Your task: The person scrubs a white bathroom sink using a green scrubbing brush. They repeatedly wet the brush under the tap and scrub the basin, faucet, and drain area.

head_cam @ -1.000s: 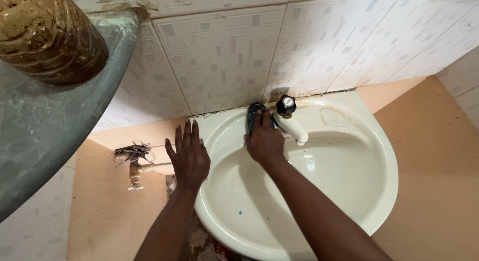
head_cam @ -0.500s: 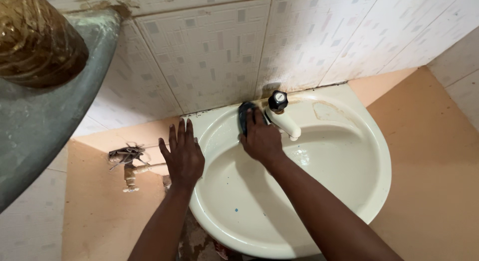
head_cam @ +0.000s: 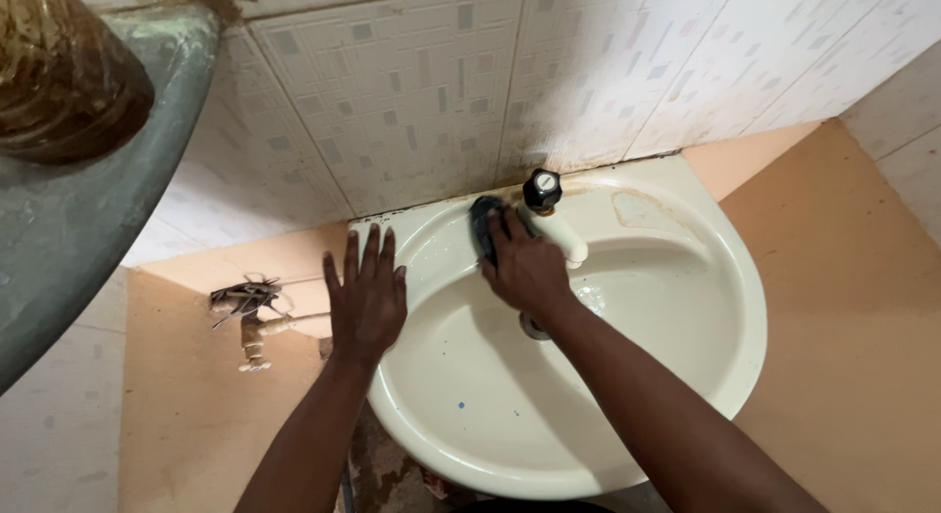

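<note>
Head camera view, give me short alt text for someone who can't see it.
A person's right hand presses a dark scrub pad against the back inner wall of a cream washbasin, just left of its tap. The left hand lies flat, fingers spread, on the basin's left rim. Patterned wall tiles rise behind.

The right hand (head_cam: 526, 268) with the dark scrub pad (head_cam: 483, 224) has shifted slightly down the inner wall of the sink (head_cam: 686, 376), uncovering the drain (head_cam: 534, 327). The camera view has tilted, so the tap (head_cam: 551, 214) sits higher in frame.
</note>
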